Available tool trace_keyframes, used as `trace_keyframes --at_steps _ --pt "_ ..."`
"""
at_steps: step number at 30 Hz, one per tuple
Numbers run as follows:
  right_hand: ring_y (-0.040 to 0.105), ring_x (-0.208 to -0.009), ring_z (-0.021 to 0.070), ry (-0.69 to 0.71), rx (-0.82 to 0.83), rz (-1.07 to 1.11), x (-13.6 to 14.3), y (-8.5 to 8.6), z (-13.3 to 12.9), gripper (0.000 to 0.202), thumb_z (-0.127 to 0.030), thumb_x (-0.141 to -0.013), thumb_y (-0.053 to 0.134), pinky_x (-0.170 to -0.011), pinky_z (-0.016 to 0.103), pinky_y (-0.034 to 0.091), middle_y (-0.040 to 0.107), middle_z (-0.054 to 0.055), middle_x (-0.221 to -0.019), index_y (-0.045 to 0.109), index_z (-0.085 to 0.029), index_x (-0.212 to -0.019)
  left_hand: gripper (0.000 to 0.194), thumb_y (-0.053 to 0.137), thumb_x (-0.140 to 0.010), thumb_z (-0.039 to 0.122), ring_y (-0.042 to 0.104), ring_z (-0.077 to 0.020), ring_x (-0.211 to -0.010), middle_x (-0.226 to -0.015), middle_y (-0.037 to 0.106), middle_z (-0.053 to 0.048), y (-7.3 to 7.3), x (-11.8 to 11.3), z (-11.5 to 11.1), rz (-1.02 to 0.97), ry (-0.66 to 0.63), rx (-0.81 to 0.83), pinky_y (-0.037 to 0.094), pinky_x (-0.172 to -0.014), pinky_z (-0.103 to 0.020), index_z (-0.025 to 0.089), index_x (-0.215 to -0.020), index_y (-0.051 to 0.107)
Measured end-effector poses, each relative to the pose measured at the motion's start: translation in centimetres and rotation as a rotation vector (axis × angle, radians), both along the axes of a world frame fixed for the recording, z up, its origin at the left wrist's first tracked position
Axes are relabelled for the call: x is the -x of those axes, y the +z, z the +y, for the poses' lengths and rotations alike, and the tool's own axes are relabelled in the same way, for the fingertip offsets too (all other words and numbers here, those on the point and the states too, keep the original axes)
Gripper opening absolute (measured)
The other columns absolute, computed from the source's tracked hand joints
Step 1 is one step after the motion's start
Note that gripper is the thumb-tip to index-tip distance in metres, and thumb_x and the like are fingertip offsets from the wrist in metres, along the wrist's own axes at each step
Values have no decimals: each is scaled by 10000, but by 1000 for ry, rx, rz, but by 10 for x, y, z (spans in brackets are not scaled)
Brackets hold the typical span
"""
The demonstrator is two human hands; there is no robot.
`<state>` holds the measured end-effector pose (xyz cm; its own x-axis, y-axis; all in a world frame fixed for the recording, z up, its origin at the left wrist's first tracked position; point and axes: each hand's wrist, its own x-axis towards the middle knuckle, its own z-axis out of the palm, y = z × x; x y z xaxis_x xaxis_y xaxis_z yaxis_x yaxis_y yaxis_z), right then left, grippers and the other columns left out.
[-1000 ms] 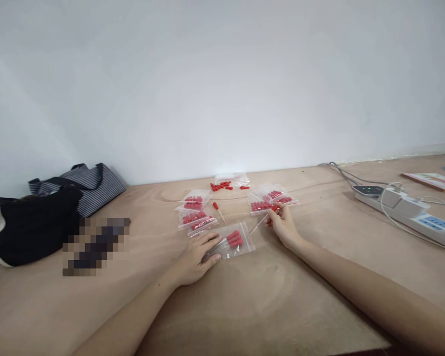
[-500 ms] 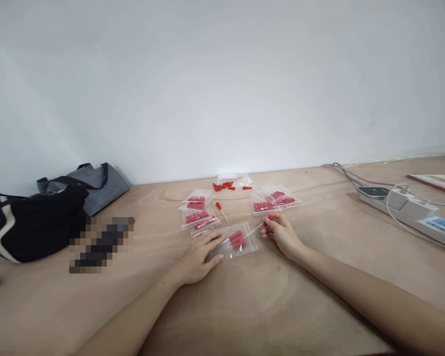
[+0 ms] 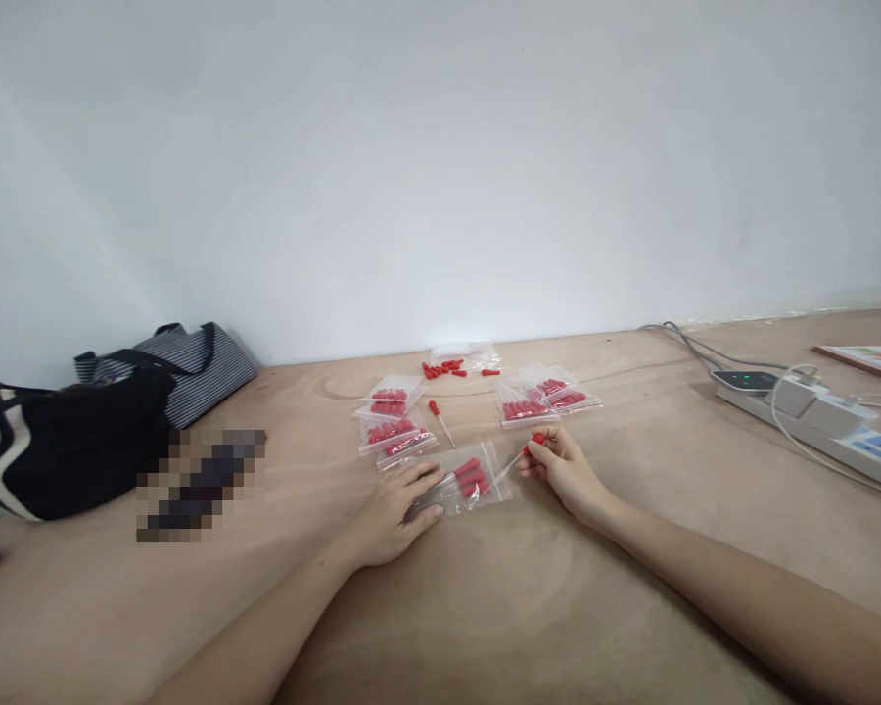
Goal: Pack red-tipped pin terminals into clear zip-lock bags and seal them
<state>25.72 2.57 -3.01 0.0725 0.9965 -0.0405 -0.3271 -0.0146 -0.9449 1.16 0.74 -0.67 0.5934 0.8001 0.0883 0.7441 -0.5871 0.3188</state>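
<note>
My left hand (image 3: 405, 509) rests on the table around the left end of a clear zip bag (image 3: 500, 482), thumb and fingers on its two sides, holding it. Inside the bag lie several droppers with red rubber bulbs (image 3: 473, 478). My right hand (image 3: 564, 475) is closed in a pinch on the red bulb of another dropper (image 3: 535, 446). That dropper's thin clear tube points left and down, its tip at the bag's right, open-looking end. I cannot tell how far the tip is inside. A loose dropper (image 3: 439, 421) lies just beyond the bag.
Filled zip bags lie in overlapping piles at the left (image 3: 391, 421) and right (image 3: 543, 397). Farther back are loose red bulbs (image 3: 444, 368) and clear bags (image 3: 477, 352). A power strip (image 3: 814, 416) with cables is at right, a striped bag (image 3: 191, 367) and black bag (image 3: 95, 441) at left.
My right hand has moved slightly right and down, and the dropper's tube has lowered toward the bag's right end. My left hand stays in place on the bag.
</note>
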Motion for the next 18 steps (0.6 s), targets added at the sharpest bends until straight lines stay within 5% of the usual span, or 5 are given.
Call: trace_keyframes --at_steps 9,14,18 --pt "577 -563 102 70 1 37 5 0 -6 394 -364 -554 691 -605 261 468 520 -67 -606 386 -207 -748 431 432 -845 310 329 -230 -1210 -1324 377 -74 -1 0 0 -18 -3 20 279 -997 -414 193 -1258 394" --pt "504 -493 77 414 -153 -260 -2 -5 -7 323 -362 -581 692 -503 216 401 535 -51 -554 449 -180 -691 441 438 -836 305 330 -236 -1209 -1321 385 -72 0 1 -1 -17 12 22 272 -999 -428 196 -1260 384" --pt "377 -417 44 375 -209 -498 -5 -4 0 267 -329 -559 709 -412 178 298 463 -68 -454 582 -147 -706 437 442 -832 310 331 -233 -1209 -1319 388 -71 1 0 -1 -8 23 21 270 -1001 -422 191 -1250 395"
